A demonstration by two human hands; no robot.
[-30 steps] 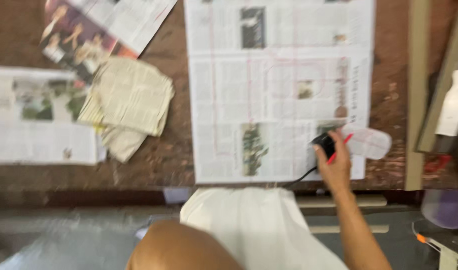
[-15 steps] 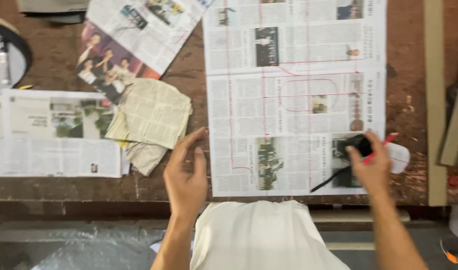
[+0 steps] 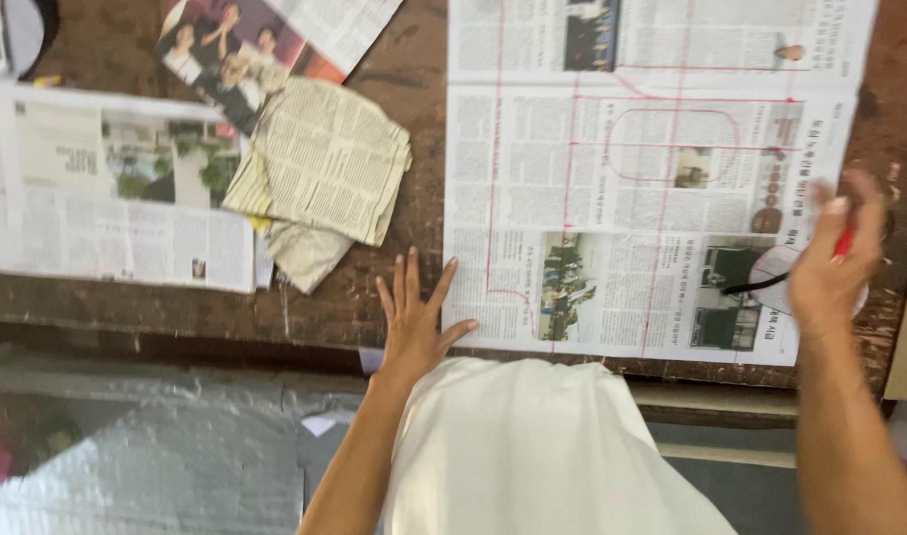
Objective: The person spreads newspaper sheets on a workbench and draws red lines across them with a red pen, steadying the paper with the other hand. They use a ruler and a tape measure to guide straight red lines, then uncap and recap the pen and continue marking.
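A large newspaper sheet (image 3: 632, 178) with red pen lines drawn on it lies flat on the brown wooden table (image 3: 414, 89). My left hand (image 3: 414, 317) rests flat, fingers spread, on the table's front edge and touches the sheet's lower left corner. My right hand (image 3: 832, 263) is at the sheet's lower right corner, closed around a red pen (image 3: 844, 242). Under that hand lies a round whitish disc (image 3: 775, 280) with a thin black strip across it. The right hand is blurred.
A folded stack of yellowed newspaper pieces (image 3: 320, 168) lies left of the big sheet. More newspaper pages (image 3: 116, 188) cover the table's left side, and a colour page (image 3: 245, 45) sits at the top. White cloth (image 3: 533, 446) covers my lap below the table edge.
My left hand has settled flat at the sheet's lower left corner. My right hand has lifted slightly from the black object with the red pen. The camera has moved closer.
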